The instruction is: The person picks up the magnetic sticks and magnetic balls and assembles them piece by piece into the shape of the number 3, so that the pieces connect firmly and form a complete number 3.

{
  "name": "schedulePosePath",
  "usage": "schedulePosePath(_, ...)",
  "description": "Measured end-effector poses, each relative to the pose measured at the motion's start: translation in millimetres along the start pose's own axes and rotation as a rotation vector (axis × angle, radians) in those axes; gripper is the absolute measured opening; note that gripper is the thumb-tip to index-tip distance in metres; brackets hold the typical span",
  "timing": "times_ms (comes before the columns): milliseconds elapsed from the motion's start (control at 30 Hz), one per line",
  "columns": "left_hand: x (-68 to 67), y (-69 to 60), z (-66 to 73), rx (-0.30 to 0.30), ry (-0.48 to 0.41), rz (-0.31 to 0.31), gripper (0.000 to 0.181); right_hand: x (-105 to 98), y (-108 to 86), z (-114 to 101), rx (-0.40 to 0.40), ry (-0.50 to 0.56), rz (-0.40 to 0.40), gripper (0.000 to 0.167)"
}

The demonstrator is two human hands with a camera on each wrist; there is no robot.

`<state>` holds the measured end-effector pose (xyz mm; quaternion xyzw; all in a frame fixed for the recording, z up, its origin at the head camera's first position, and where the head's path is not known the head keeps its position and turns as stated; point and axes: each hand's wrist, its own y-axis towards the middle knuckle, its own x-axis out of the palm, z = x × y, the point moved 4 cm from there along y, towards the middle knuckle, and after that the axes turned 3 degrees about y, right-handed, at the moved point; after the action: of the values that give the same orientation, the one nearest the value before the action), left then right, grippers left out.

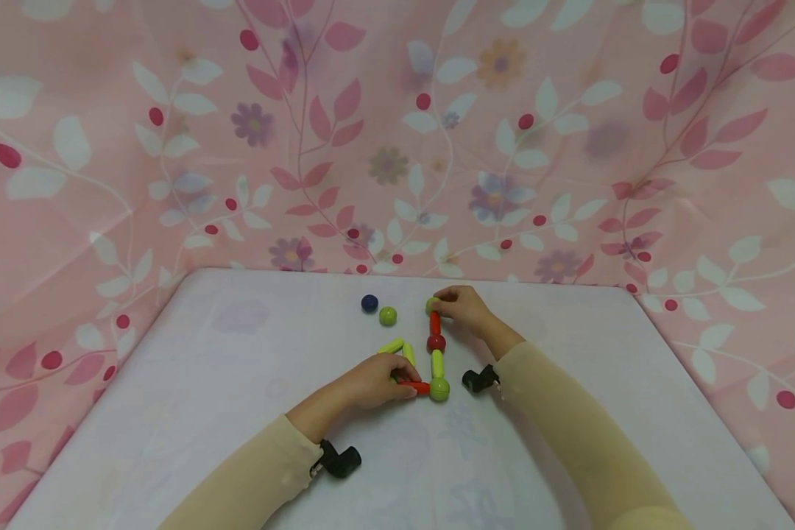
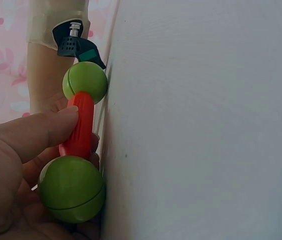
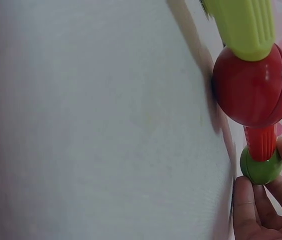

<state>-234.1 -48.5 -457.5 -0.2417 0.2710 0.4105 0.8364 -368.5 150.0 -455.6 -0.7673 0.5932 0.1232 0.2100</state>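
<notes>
Thumb and fingers of my left hand [image 1: 373, 381] pinch a red rod [image 1: 416, 387] that joins two green balls; in the left wrist view the red rod [image 2: 82, 125] has a green ball [image 2: 72, 189] at its near end. From the corner green ball [image 1: 439, 389] a yellow-green rod [image 1: 437, 364] leads up to a red ball [image 1: 436, 343], then a red rod [image 1: 435, 324] reaches the top green ball [image 1: 433, 304]. My right hand [image 1: 462, 307] grips that top ball; in the right wrist view its fingers surround the green ball [image 3: 261, 167] below the red ball [image 3: 253, 86].
Two yellow-green rods [image 1: 391, 346] [image 1: 408, 353] lie just above my left hand. A dark blue ball [image 1: 369, 303] and a loose green ball [image 1: 388, 316] rest farther back on the white table [image 1: 238, 368]. A flowered pink cloth [image 1: 397, 147] hangs behind.
</notes>
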Motion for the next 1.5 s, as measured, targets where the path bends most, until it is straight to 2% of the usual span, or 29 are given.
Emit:
schedulePosePath(600,0.2,0.7,1.1,0.015,-0.005,0.003,0.011,1.0,2.5,3.3,-0.053,-0.060,-0.009,0.039)
schedulePosePath(1000,0.6,-0.1,1.8,0.002,-0.004,-0.001,0.010,-0.2,1.6,5.3,-0.029,-0.026,-0.044,0.039)
schedulePosePath(1167,1.1,0.3,2.7,0.028,0.000,0.002,0.010,-2.7,2.5,9.6,-0.013,-0.006,-0.063,0.038)
schedulePosePath(1500,-6.6,-0.4,-2.4,0.014,-0.057,0.010,0.014,-3.3,3.9,7.3,-0.014,-0.009,-0.070,0.037)
